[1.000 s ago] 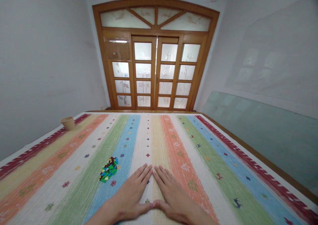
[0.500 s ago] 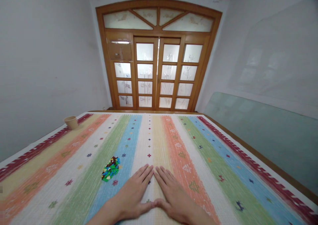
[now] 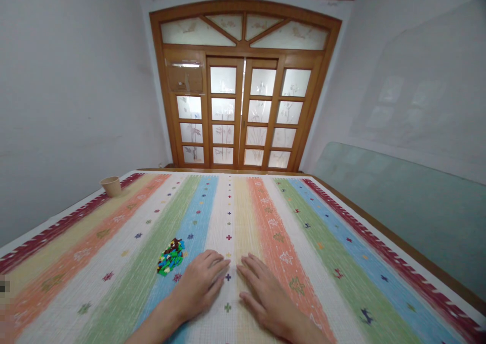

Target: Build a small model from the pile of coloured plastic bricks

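Observation:
My left hand point(image 3: 201, 285) hovers over or rests on the striped tablecloth point(image 3: 228, 329), fingers loosely bent and nothing seen in it. Across a narrow gap, my right hand point(image 3: 266, 296) has its fingers stretched forward and its thumb apart, also holding nothing. Just left of my left hand lies a flat pile of small coloured pieces point(image 3: 170, 257), green, blue, brown and yellow, which look like toy building bricks. My left palm faces down and is hidden.
A tan cup point(image 3: 111, 187) stands at the table's far left edge. Beyond the table are wooden doors with glass panes point(image 3: 243, 121). White walls flank both sides, with a pale green panel point(image 3: 398, 202) along the right.
My hands were touching at thumbs and fingertips and have now moved apart. The fingers of my left hand have bent, and its thumb has drawn in. The pile and the cup stay put.

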Action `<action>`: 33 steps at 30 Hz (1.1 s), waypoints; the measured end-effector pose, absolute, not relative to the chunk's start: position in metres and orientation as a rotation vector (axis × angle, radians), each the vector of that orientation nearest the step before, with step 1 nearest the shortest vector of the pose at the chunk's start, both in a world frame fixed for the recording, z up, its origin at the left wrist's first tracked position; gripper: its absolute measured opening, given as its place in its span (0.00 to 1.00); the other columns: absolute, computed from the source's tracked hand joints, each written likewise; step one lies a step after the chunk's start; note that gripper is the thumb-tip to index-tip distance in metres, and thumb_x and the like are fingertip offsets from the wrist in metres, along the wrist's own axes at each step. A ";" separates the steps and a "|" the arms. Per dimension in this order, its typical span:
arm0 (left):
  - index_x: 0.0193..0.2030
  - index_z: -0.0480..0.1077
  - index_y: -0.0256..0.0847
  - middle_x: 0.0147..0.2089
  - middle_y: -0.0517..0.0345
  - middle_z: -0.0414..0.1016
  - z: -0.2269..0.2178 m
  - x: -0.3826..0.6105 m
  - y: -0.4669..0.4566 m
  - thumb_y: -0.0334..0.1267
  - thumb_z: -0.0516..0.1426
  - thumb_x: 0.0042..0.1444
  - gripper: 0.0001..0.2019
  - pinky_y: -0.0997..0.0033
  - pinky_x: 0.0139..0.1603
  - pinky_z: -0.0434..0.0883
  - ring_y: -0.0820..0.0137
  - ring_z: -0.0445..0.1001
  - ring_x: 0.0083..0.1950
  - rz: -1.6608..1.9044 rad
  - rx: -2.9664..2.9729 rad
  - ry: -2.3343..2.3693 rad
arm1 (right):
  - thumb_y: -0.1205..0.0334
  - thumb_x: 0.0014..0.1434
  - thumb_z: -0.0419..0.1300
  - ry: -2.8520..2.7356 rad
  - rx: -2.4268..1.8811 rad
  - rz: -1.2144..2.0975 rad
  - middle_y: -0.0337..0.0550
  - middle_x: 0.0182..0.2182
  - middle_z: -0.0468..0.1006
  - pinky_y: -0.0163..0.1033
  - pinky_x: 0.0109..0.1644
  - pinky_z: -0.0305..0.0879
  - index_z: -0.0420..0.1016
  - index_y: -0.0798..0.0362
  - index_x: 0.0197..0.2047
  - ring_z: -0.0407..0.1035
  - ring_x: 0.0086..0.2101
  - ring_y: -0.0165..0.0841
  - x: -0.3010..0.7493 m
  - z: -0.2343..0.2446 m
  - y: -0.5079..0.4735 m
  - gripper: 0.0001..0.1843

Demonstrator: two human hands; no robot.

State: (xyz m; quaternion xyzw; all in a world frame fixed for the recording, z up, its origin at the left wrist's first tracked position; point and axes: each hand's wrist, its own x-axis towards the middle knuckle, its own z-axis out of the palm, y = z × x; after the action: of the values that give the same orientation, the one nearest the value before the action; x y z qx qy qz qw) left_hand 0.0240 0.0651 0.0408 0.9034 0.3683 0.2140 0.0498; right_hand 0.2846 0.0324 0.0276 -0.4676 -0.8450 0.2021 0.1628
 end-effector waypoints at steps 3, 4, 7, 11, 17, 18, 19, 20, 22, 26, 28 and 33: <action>0.59 0.76 0.47 0.51 0.50 0.81 0.048 0.011 0.074 0.39 0.49 0.73 0.17 0.54 0.56 0.78 0.58 0.79 0.53 0.769 2.694 1.318 | 0.59 0.70 0.54 -2.311 -1.247 0.481 0.56 0.66 0.70 0.59 0.72 0.59 0.73 0.51 0.65 0.61 0.67 0.48 0.286 0.029 0.031 0.23; 0.57 0.77 0.46 0.50 0.50 0.82 0.049 0.005 0.078 0.39 0.48 0.73 0.17 0.54 0.56 0.78 0.58 0.79 0.52 0.772 2.675 1.400 | 0.61 0.70 0.53 -2.282 -1.212 0.468 0.57 0.63 0.73 0.57 0.70 0.63 0.75 0.52 0.62 0.65 0.64 0.46 0.287 0.029 0.031 0.21; 0.56 0.78 0.46 0.52 0.50 0.81 0.047 -0.014 0.090 0.40 0.49 0.71 0.17 0.52 0.61 0.75 0.56 0.77 0.56 0.714 2.610 1.678 | 0.64 0.70 0.51 -2.207 -1.143 0.472 0.56 0.54 0.77 0.52 0.62 0.71 0.78 0.53 0.55 0.72 0.55 0.43 0.289 0.032 0.032 0.17; 0.60 0.76 0.44 0.59 0.44 0.77 0.040 -0.036 0.103 0.44 0.51 0.69 0.19 0.46 0.65 0.69 0.50 0.72 0.64 0.658 2.515 1.895 | 0.65 0.70 0.51 -2.163 -1.145 0.512 0.54 0.50 0.78 0.48 0.57 0.73 0.79 0.53 0.50 0.74 0.51 0.41 0.290 0.033 0.032 0.15; 0.68 0.69 0.42 0.70 0.38 0.69 0.021 -0.052 0.112 0.60 0.55 0.64 0.32 0.35 0.70 0.62 0.39 0.63 0.72 0.551 2.379 2.072 | 0.66 0.69 0.51 -2.148 -1.140 0.544 0.52 0.48 0.78 0.45 0.55 0.72 0.79 0.52 0.47 0.74 0.49 0.40 0.289 0.031 0.032 0.14; 0.68 0.69 0.42 0.71 0.38 0.68 0.018 -0.053 0.112 0.60 0.55 0.64 0.32 0.37 0.71 0.61 0.40 0.63 0.73 0.542 2.374 2.068 | 0.66 0.69 0.51 -2.146 -1.139 0.544 0.52 0.48 0.78 0.45 0.55 0.72 0.78 0.53 0.47 0.74 0.49 0.39 0.289 0.031 0.032 0.14; 0.68 0.69 0.41 0.72 0.37 0.67 0.015 -0.053 0.113 0.60 0.54 0.65 0.33 0.38 0.72 0.61 0.40 0.62 0.74 0.537 2.370 2.063 | 0.67 0.69 0.51 -2.144 -1.139 0.541 0.52 0.48 0.78 0.45 0.55 0.72 0.78 0.53 0.47 0.74 0.49 0.39 0.289 0.032 0.032 0.14; 0.68 0.69 0.40 0.73 0.37 0.66 0.013 -0.054 0.114 0.59 0.53 0.66 0.32 0.39 0.72 0.61 0.41 0.62 0.74 0.535 2.366 2.057 | 0.67 0.69 0.51 -2.141 -1.142 0.538 0.52 0.48 0.78 0.46 0.56 0.72 0.78 0.53 0.47 0.74 0.49 0.40 0.289 0.032 0.032 0.14; 0.69 0.68 0.39 0.74 0.38 0.64 0.010 -0.055 0.116 0.57 0.51 0.68 0.31 0.40 0.73 0.62 0.44 0.61 0.76 0.537 2.364 2.038 | 0.67 0.69 0.51 -2.134 -1.156 0.532 0.53 0.49 0.78 0.46 0.56 0.72 0.78 0.53 0.48 0.74 0.50 0.40 0.289 0.032 0.032 0.15; 0.70 0.67 0.38 0.76 0.41 0.63 0.004 -0.058 0.119 0.56 0.49 0.70 0.31 0.42 0.74 0.61 0.48 0.59 0.77 0.538 2.385 1.967 | 0.66 0.69 0.51 -2.105 -1.203 0.521 0.53 0.50 0.78 0.48 0.58 0.71 0.78 0.53 0.49 0.73 0.51 0.41 0.290 0.028 0.035 0.15; 0.71 0.67 0.38 0.76 0.43 0.63 0.002 -0.058 0.120 0.55 0.48 0.71 0.30 0.44 0.75 0.61 0.50 0.59 0.77 0.542 2.401 1.926 | 0.66 0.68 0.51 -2.089 -1.225 0.515 0.53 0.49 0.78 0.49 0.58 0.71 0.78 0.53 0.49 0.73 0.51 0.42 0.291 0.025 0.037 0.14; 0.71 0.67 0.37 0.76 0.44 0.63 -0.002 -0.051 0.121 0.52 0.46 0.72 0.29 0.48 0.76 0.61 0.53 0.60 0.77 0.551 2.455 1.812 | 0.66 0.67 0.51 -2.067 -1.262 0.517 0.53 0.50 0.77 0.52 0.59 0.71 0.78 0.52 0.48 0.72 0.52 0.43 0.293 0.022 0.040 0.15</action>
State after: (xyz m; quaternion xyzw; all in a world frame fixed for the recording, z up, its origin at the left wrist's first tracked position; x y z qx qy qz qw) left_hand -0.0506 0.1209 -0.0015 0.7915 0.5844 0.1777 0.0204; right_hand 0.2933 0.0402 0.0221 -0.4817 -0.7888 0.1975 0.3267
